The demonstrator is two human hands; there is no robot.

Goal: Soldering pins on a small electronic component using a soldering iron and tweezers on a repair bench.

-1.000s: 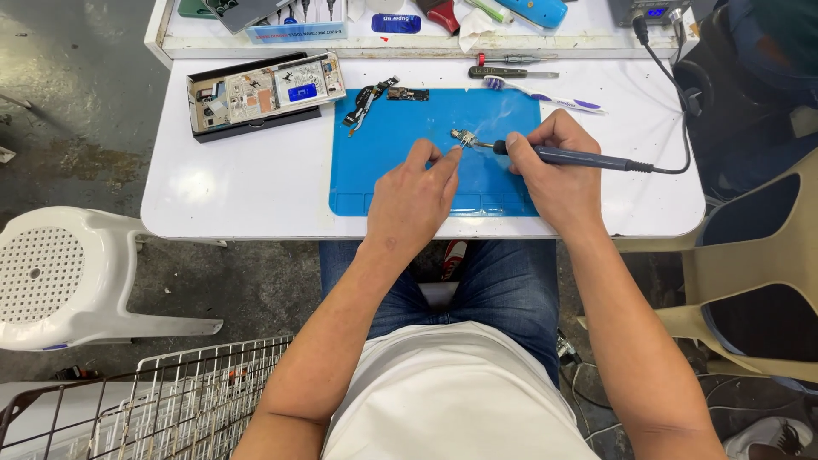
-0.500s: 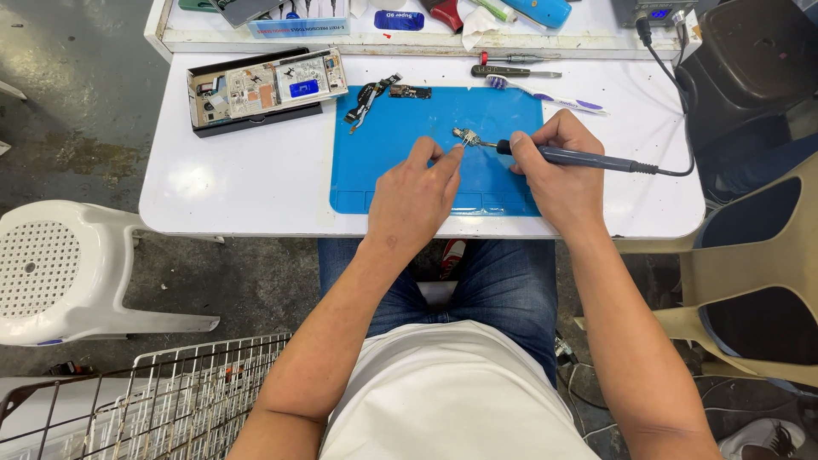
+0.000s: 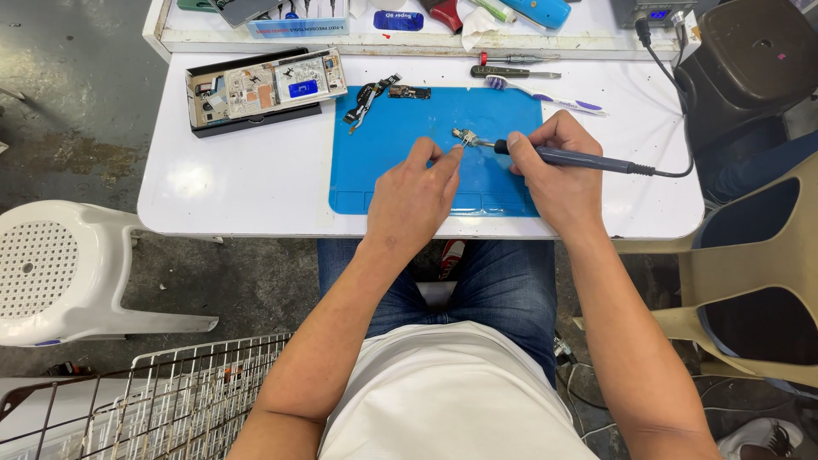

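Note:
A blue work mat (image 3: 400, 136) lies on a white table (image 3: 239, 187). On the mat sits a small metal circuit part (image 3: 465, 136). My left hand (image 3: 413, 198) rests on the mat with its fingertips pinched just left of that part, possibly on something thin that I cannot make out. My right hand (image 3: 554, 166) grips a dark corded soldering iron (image 3: 579, 159), its tip touching the small part.
An opened phone (image 3: 266, 85) lies in a black tray at the table's back left. Flex cables (image 3: 371, 92), a toothbrush (image 3: 545, 95) and a screwdriver (image 3: 511, 60) lie behind the mat. A white stool (image 3: 60, 273), wire basket (image 3: 170, 392), beige chair (image 3: 750, 255) and dark stool (image 3: 750, 51) stand around.
Both hands stay on the small part; the view has shifted slightly, and the soldering iron's tip holds at the same spot.

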